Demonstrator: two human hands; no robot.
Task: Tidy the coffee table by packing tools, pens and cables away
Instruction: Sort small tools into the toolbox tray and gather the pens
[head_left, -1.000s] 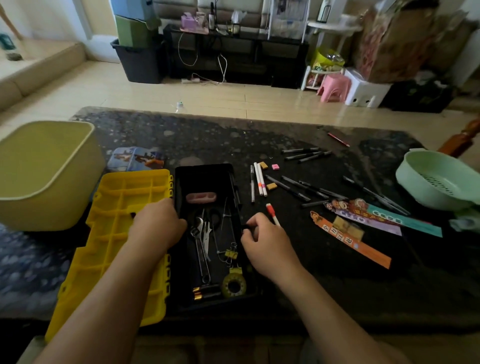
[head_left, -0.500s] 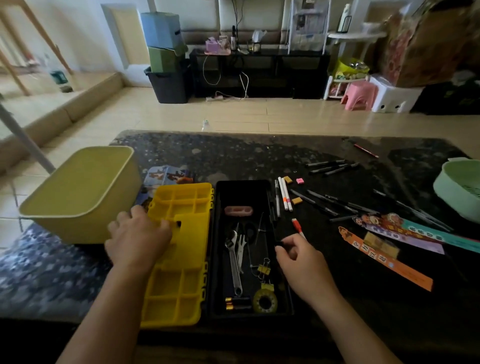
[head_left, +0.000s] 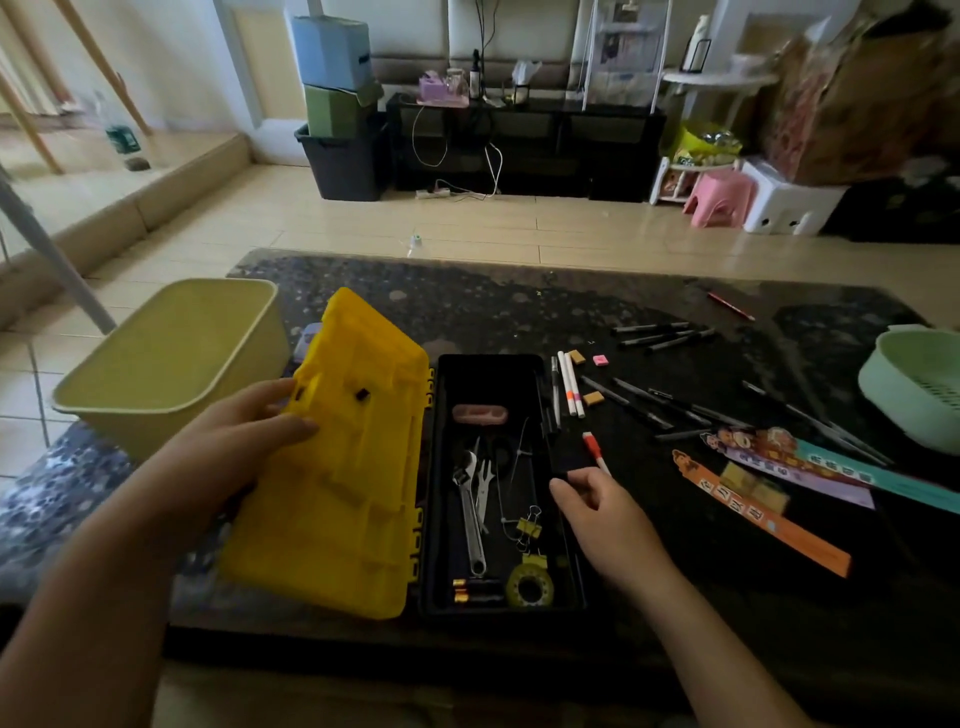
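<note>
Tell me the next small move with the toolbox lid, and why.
Probably swing the yellow lid on over the black tray and shut it. The left hand holds the lid's free edge half raised, the wrench lies flat inside the tray, and the right hand sits at the tray's right rim, seemingly steadying it.

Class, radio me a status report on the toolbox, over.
Left grip holds yellow lid, half raised. Right grip at black tray rim, hold unclear. Pens loose beside tray.
</note>
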